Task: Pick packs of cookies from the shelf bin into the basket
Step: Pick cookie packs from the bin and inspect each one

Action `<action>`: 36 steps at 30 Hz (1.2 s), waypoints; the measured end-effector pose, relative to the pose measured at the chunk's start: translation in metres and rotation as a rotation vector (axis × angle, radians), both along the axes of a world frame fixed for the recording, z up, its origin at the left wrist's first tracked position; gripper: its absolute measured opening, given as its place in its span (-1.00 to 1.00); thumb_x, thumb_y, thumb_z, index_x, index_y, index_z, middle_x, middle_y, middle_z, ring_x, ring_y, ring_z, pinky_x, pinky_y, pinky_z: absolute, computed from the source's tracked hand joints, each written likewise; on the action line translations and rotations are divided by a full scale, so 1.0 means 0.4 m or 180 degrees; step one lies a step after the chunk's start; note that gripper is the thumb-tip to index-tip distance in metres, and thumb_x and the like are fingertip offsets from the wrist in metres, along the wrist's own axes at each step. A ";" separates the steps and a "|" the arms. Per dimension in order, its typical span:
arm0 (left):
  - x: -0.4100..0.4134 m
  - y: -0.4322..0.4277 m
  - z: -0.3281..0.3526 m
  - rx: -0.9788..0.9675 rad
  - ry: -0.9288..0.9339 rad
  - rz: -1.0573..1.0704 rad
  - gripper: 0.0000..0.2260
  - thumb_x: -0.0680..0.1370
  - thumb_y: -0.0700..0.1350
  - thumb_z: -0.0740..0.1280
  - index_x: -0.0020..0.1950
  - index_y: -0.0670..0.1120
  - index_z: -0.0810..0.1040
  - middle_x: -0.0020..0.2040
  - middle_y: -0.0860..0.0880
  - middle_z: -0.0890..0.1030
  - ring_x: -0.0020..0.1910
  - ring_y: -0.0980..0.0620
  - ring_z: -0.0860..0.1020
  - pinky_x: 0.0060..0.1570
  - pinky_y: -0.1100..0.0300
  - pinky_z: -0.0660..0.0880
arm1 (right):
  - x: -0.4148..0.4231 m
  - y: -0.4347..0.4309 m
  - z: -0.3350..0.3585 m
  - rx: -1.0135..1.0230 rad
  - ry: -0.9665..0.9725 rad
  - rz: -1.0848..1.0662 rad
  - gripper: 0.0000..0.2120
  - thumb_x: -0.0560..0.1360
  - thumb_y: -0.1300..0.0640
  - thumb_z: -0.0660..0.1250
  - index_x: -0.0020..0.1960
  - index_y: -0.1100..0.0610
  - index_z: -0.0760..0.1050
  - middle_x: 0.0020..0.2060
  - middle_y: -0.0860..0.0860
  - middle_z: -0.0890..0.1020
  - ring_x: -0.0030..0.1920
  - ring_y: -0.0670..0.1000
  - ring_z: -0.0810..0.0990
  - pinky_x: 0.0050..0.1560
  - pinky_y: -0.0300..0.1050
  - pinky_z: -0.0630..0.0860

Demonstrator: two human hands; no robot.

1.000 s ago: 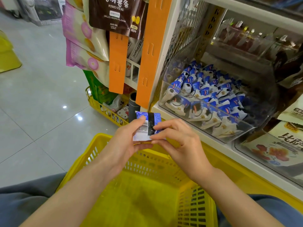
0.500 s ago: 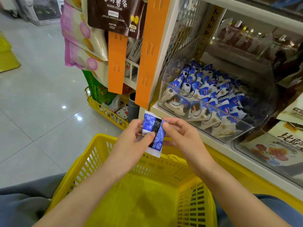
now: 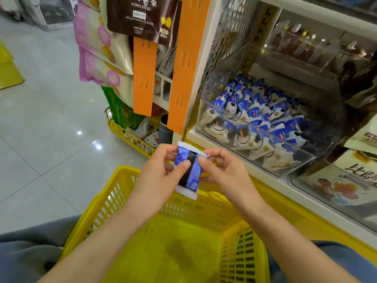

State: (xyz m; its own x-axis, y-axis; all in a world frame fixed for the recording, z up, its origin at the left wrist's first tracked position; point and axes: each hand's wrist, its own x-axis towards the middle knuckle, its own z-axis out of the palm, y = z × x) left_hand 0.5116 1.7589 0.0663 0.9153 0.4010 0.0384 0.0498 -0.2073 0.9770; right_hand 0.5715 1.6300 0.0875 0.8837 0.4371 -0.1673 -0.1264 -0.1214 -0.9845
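Observation:
A blue, white and black cookie pack (image 3: 188,172) is held upright between both hands, above the far rim of the yellow basket (image 3: 106,203). My left hand (image 3: 157,176) pinches its left edge, thumb across the front. My right hand (image 3: 226,172) pinches its right upper edge with the fingertips. The clear shelf bin (image 3: 302,166) to the right holds several more blue and white cookie packs (image 3: 257,117). The basket's bottom shows nothing in it.
Orange hanging strips (image 3: 183,64) and snack bags (image 3: 102,43) hang left of the shelf. A second yellow basket (image 3: 122,131) with goods stands on the tiled floor behind. Other clear bins (image 3: 336,186) with snack bags sit right of the cookie bin.
The pack has been turned from lying crosswise to standing upright between my hands, and it hangs a little lower over the basket's rim.

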 end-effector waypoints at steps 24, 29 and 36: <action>-0.010 -0.002 -0.015 0.1101 -0.0097 -0.0649 -0.74 0.47 -0.01 0.37 0.13 0.14 0.43 -0.02 0.18 0.55 -0.07 0.25 0.50 -0.15 0.39 0.42 | 0.020 -0.028 0.013 -0.0134 0.0307 0.0219 -0.76 0.48 0.22 0.33 0.14 0.25 0.47 -0.18 0.10 0.68 -0.27 -0.09 0.64 -0.28 -0.28 0.59; -0.001 0.004 -0.012 0.0388 0.0083 -0.0364 -0.86 0.51 -0.05 0.32 -0.01 0.14 0.42 -0.09 0.15 0.60 -0.17 0.26 0.55 -0.20 0.35 0.48 | 0.018 -0.028 0.017 0.0166 0.0447 0.0267 -0.84 0.50 0.23 0.30 0.07 0.24 0.53 -0.05 0.15 0.68 -0.08 -0.02 0.65 -0.09 -0.23 0.61; -0.010 -0.009 -0.016 0.1310 -0.0156 0.0142 -0.70 0.45 -0.05 0.39 0.08 0.10 0.34 0.06 0.15 0.43 -0.04 0.25 0.44 -0.15 0.36 0.44 | 0.010 -0.016 -0.006 -0.0599 -0.0433 -0.0025 -0.91 0.45 0.19 0.38 -0.06 0.17 0.58 -0.16 0.10 0.69 -0.21 0.01 0.64 -0.11 -0.07 0.60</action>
State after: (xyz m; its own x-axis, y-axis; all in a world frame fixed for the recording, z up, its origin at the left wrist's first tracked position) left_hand 0.5077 1.7552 0.0597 0.8905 0.3822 0.2469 0.0229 -0.5796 0.8145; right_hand 0.5754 1.6238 0.0852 0.9070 0.4024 -0.1244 0.0042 -0.3040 -0.9527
